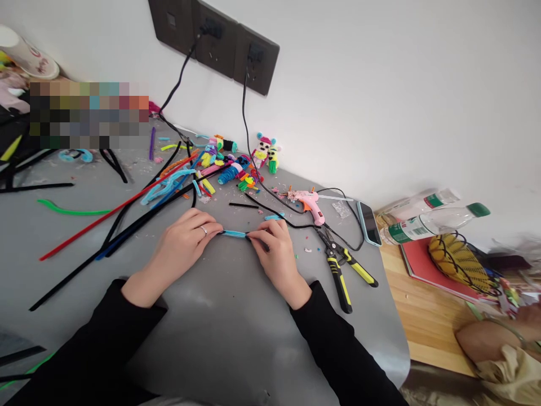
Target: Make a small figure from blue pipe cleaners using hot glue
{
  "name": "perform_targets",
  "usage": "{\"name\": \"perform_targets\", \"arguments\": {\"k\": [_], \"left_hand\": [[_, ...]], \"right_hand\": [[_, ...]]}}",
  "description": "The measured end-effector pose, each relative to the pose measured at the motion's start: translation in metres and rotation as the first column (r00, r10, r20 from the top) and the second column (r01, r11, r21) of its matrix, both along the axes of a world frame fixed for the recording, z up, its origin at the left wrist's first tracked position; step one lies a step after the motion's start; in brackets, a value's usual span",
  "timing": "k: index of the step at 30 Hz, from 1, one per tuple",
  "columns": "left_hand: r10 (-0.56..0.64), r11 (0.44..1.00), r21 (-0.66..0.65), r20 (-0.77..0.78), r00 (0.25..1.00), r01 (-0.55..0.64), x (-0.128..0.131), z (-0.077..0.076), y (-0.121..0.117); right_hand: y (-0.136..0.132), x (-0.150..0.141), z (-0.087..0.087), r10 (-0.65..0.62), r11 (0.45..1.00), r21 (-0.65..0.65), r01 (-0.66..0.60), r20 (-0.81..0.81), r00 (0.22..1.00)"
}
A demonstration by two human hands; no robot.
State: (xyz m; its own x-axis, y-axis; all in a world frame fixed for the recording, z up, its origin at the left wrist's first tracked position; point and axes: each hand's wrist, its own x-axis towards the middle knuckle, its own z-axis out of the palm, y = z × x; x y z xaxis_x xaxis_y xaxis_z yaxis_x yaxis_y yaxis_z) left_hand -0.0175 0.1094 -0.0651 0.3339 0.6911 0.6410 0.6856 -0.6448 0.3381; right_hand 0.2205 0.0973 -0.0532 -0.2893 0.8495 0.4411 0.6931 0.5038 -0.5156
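Between my two hands stretches a short light-blue pipe cleaner piece (234, 233) with dark ends. My left hand (185, 235) pinches its left end, and my right hand (275, 248) pinches the other. Just beyond my right hand lies another light-blue piece (274, 216). A short black pipe cleaner (243, 205) rests past the held piece. Left of my left hand are long stems: a red pipe cleaner (114, 208), a green pipe cleaner (71, 210) and several black ones. A looped bundle of light-blue pipe cleaners (169, 185) lies there too.
Small pipe cleaner figures (262, 151) stand near the wall. A pink glue gun (310, 204), yellow-black pliers (342, 265) and a phone (369, 223) lie to the right. Beyond the grey table's edge are plastic bottles (431, 223), a yellow basket (459, 262) and another person's arm (486, 338).
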Motion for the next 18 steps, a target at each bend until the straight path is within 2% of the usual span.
{"name": "perform_targets", "arguments": {"k": [5,13,18], "left_hand": [[0.013,0.999,-0.030,0.011,1.000,-0.012,0.000,-0.001,-0.001],[0.054,0.999,0.010,-0.035,0.998,-0.054,0.001,0.001,-0.012],[-0.039,0.999,-0.018,-0.071,0.997,0.038,0.005,-0.004,-0.021]], "right_hand": [[0.000,0.000,0.000,-0.014,0.999,-0.040,0.015,0.007,1.000],[0.000,-0.001,0.000,0.003,1.000,-0.025,-0.003,0.001,1.000],[0.001,0.000,0.000,0.004,0.999,-0.035,-0.003,0.026,1.000]]}}
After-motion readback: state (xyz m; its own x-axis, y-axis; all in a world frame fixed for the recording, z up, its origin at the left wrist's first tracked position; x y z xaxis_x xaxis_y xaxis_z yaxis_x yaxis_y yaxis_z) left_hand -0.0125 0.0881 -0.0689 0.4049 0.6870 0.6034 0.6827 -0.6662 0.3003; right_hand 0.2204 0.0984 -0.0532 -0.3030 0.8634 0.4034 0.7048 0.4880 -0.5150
